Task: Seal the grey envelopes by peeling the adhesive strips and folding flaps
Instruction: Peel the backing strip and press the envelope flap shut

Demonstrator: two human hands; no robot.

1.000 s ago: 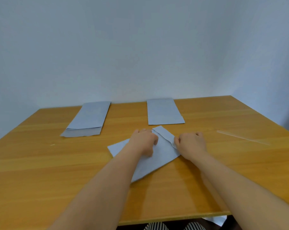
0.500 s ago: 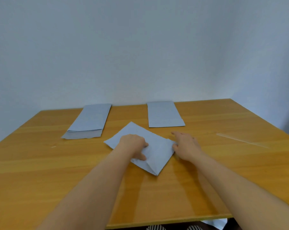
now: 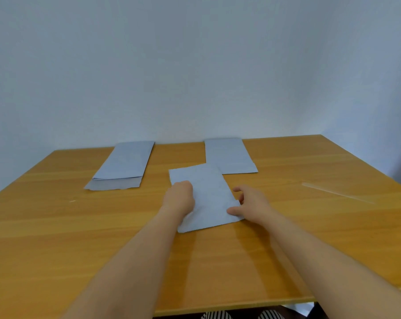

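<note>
Looked like a plain office or mailing desk: bare wooden table (image 3: 287, 249), blank pale wall (image 3: 194, 65), stacked grey envelopes (image 3: 123, 166).

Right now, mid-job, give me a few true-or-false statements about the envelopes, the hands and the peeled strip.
1. The grey paper envelope in the middle lies flat on the wooden table. True.
2. The left hand rests on that envelope. True.
3. The right hand is lifted well clear of the envelope. False: its thumb touches the envelope's near right corner.
4. The clear peeled strip lies left of the hands. False: it lies at the right.
5. The left stack of grey envelopes sits apart from both hands. True.
</note>
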